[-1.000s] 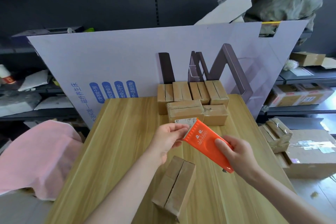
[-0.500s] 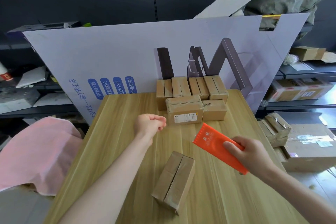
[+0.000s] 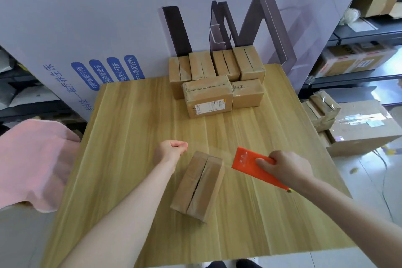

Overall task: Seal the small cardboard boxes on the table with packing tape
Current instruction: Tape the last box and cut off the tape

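Observation:
A small cardboard box [image 3: 200,185] lies near the middle of the wooden table [image 3: 130,159], its top flaps meeting at an open seam. My right hand [image 3: 287,169] grips an orange tape dispenser [image 3: 250,163] just right of the box's far end. My left hand [image 3: 169,150] is curled just left of that far end, pinching the end of a faint strip of clear tape [image 3: 213,151] that runs across to the dispenser. Several more small boxes [image 3: 217,67] stand at the table's back, with two taped ones [image 3: 206,95] in front of them.
A large white printed board [image 3: 108,17] stands behind the table. A pink cloth [image 3: 32,163] hangs at the left edge. Cardboard boxes [image 3: 359,128] are stacked on the floor to the right, with loaded shelves [image 3: 359,61] beyond.
My left hand left the dispenser's toothed edge and moved left, curled. Both hands came down to the near box's far end, and the view tilted down.

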A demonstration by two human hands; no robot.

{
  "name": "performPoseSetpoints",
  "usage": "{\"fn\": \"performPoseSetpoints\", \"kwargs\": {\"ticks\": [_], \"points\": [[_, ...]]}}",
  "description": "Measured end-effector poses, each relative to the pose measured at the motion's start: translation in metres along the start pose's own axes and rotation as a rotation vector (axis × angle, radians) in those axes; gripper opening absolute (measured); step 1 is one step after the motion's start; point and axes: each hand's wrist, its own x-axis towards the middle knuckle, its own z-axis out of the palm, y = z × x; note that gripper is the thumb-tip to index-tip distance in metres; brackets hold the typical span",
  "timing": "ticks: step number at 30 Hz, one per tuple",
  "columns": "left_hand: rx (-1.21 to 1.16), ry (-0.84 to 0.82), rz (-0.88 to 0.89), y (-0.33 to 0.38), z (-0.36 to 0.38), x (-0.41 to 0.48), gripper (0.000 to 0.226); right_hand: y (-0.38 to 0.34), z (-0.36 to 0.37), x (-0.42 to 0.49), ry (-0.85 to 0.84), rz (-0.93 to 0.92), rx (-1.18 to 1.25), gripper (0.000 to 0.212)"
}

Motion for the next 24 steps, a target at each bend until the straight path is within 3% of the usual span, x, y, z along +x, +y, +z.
{"fn": "performPoseSetpoints", "kwargs": {"ticks": [11, 16, 18, 20, 24], "points": [[0.206, -0.033, -0.017, -0.043, 0.042, 0.016, 0.014, -0.012, 0.040, 0.039, -0.060, -0.013, -0.170, 0.050], [0.383, -0.054, -0.031, -0.052, 0.050, 0.011, 0.044, -0.022, 0.048, 0.046, 0.005, -0.040, -0.208, 0.049], [0.326, -0.021, -0.044, -0.057, 0.050, 0.007, 0.056, -0.022, 0.046, 0.046, 0.014, -0.056, -0.228, 0.047], [0.123, 0.030, 0.040, -0.058, 0.052, -0.007, 0.051, -0.025, 0.044, 0.048, 0.017, -0.079, -0.252, 0.046], [0.066, -0.097, 0.149, -0.065, 0.064, -0.036, 0.051, -0.035, 0.040, 0.052, 0.039, -0.134, -0.324, 0.042]]}}
